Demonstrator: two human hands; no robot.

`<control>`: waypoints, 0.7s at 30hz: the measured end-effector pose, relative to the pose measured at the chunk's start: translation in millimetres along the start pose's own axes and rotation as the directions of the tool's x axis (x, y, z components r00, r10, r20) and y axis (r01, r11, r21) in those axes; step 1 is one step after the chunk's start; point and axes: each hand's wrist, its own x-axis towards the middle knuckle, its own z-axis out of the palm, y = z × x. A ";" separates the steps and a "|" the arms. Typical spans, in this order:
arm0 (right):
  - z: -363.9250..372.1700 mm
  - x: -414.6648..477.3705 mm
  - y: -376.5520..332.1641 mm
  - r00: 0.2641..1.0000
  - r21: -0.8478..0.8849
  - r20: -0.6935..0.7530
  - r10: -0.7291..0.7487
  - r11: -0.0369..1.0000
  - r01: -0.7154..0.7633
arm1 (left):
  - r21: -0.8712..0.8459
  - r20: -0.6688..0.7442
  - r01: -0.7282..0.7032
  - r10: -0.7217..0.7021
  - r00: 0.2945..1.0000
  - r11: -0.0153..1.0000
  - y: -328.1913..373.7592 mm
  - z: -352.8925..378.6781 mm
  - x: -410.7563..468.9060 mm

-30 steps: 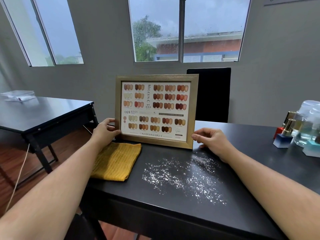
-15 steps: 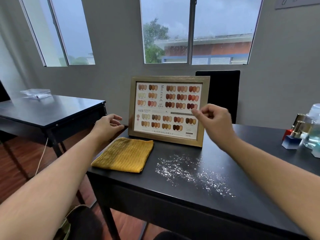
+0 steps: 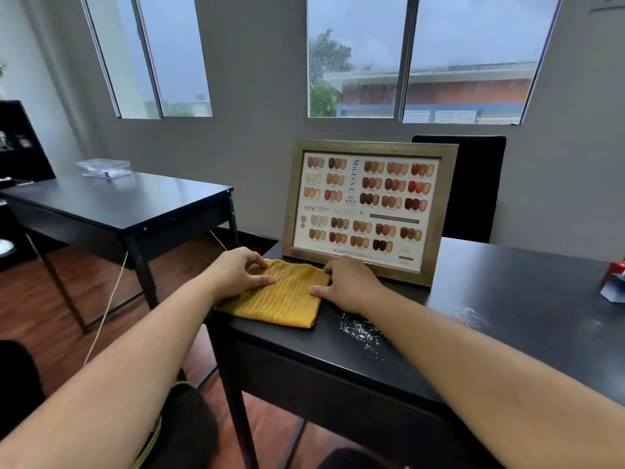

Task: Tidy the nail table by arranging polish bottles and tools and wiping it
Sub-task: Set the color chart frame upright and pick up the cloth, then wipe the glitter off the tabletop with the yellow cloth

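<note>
A folded yellow cloth [image 3: 287,299] lies at the near left corner of the black nail table [image 3: 507,309]. My left hand [image 3: 236,272] rests on the cloth's left part, fingers curled over its far edge and thumb pressing on top. My right hand [image 3: 348,282] holds the cloth's right edge, fingers at the far corner and thumb on the side. Just behind the cloth a framed nail colour chart [image 3: 368,211] stands upright. White powder [image 3: 362,330] is scattered on the table, to the right of the cloth. A red and blue polish bottle [image 3: 614,282] shows at the right border.
A second black table [image 3: 118,204] stands to the left with a clear plastic box [image 3: 103,167] on it. A white cable [image 3: 108,299] hangs between the two tables. A black chair [image 3: 473,187] stands behind the nail table, against the wall.
Both hands have left the framed chart and come down onto the yellow cloth. The camera view has turned to the left, so most bottles are out of sight.
</note>
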 end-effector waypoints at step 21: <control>-110.0 -87.3 64.2 0.967 0.714 -0.187 0.175 0.700 0.011 | -0.453 -0.035 -0.224 0.234 0.972 0.863 148.7 -23.0 -27.7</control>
